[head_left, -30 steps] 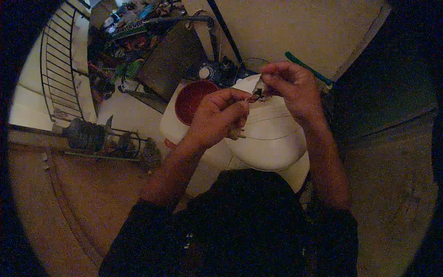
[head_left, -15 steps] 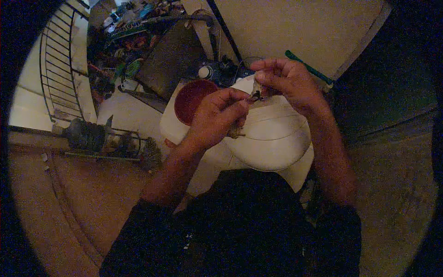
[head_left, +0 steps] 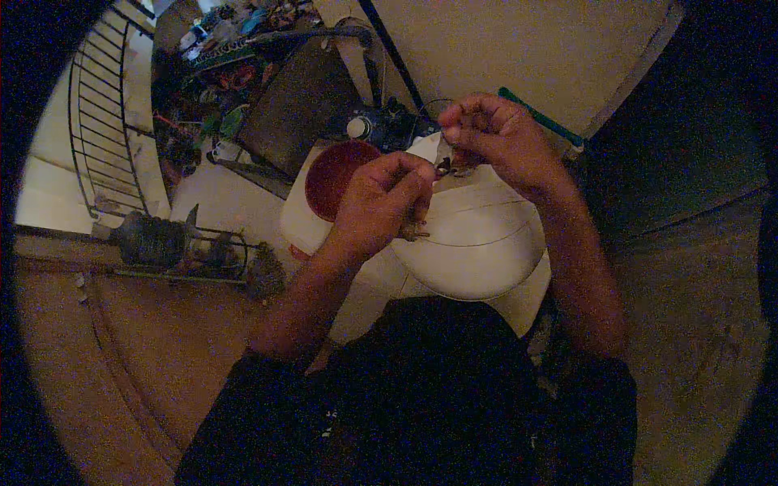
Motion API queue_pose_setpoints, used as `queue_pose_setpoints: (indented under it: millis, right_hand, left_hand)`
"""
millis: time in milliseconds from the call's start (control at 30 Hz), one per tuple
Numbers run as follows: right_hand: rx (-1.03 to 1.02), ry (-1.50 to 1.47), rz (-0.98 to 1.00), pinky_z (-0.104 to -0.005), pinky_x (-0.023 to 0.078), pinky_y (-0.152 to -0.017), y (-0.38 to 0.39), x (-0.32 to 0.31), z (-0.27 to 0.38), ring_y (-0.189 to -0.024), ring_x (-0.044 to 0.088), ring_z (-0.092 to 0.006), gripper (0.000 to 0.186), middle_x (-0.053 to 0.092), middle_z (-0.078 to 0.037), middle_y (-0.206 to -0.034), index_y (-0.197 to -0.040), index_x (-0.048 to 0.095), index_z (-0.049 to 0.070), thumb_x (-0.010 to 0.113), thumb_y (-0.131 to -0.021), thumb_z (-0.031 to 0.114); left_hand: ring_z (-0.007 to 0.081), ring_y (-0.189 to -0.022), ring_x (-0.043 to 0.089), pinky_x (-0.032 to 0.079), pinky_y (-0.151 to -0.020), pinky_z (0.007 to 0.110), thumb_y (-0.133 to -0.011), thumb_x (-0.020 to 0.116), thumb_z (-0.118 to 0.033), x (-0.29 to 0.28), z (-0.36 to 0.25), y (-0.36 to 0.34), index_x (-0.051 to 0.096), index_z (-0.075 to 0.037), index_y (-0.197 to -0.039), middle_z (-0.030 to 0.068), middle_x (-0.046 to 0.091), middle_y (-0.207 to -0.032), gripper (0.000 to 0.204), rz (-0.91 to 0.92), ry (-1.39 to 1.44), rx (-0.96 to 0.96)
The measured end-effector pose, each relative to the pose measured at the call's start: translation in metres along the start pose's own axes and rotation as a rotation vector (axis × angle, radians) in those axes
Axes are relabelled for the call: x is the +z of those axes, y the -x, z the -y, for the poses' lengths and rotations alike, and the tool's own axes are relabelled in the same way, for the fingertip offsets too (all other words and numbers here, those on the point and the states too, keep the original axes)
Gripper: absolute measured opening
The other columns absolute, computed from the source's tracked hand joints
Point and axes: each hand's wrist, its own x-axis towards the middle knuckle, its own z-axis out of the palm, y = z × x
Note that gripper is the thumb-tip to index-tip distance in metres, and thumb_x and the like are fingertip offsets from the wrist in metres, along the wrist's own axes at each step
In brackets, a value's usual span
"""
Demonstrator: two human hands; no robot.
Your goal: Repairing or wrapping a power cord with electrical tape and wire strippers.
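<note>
Above a pale round bowl or lid (head_left: 478, 263), my two hands meet over a small object. My left hand (head_left: 381, 190) is closed around a small thing; its kind is too dark and grainy to tell. A dark bit (head_left: 443, 166) of it shows at the fingertips, and a brownish end (head_left: 415, 232) sticks out below the palm. My right hand (head_left: 494, 138) is pinched just beyond the dark bit, its fingers curled, on something small and greyish. A thin curved line, like wire or thread, runs across the pale round thing.
A dark red bowl (head_left: 328, 190) stands at the left on a white table (head_left: 296, 223). Behind it sits a blue object with a white knob (head_left: 358, 127). A green stick (head_left: 539, 119) leans at the far right. Heaped clutter (head_left: 235, 49) and a black railing (head_left: 101, 121) lie left.
My left thumb and fingers have closed tighter. My right hand has shifted slightly upward and left, its fingers still bent. Both forearms are nearly where they were.
</note>
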Motion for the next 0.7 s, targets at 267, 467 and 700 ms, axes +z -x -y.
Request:
queue_pose_setpoints:
  millis: [267, 467, 700]
  right_hand:
    - [0.035, -0.009, 0.020, -0.0243, 0.048, -0.061, -0.001, -0.003, 0.001, -0.067, 0.056, -0.0096, 0.027, 0.058, -0.002, -0.080, -0.101, 0.055, 0.004, 0.063, -0.080, 0.018]
    - [0.042, -0.084, 0.037, -0.0241, 0.048, -0.061, 0.000, 0.000, 0.003, -0.065, 0.056, -0.0096, 0.028, 0.059, -0.002, -0.077, -0.103, 0.055, 0.006, 0.064, -0.079, 0.016]
    - [0.027, 0.053, 0.079, -0.0234, 0.047, -0.060, -0.011, -0.007, -0.001, -0.063, 0.055, -0.0085, 0.026, 0.059, -0.001, -0.077, -0.103, 0.056, 0.008, 0.062, -0.080, 0.018]
  left_hand:
    - [0.0059, -0.055, 0.049, 0.040, -0.049, 0.021, -0.087, 0.052, -0.022, 0.000, 0.000, -0.003, 0.057, -0.005, -0.086, -0.0002, 0.054, -0.066, 0.018, -0.006, 0.072, -0.028]
    - [0.0061, -0.051, 0.048, 0.038, -0.045, 0.021, -0.086, 0.054, -0.024, -0.001, 0.007, -0.006, 0.056, -0.006, -0.085, -0.0005, 0.054, -0.064, 0.018, -0.021, 0.004, 0.001]
    - [0.0064, -0.048, 0.047, 0.037, -0.042, 0.020, -0.085, 0.056, -0.023, 0.001, 0.007, -0.016, 0.056, -0.006, -0.086, -0.0014, 0.052, -0.062, 0.017, -0.034, 0.110, -0.071]
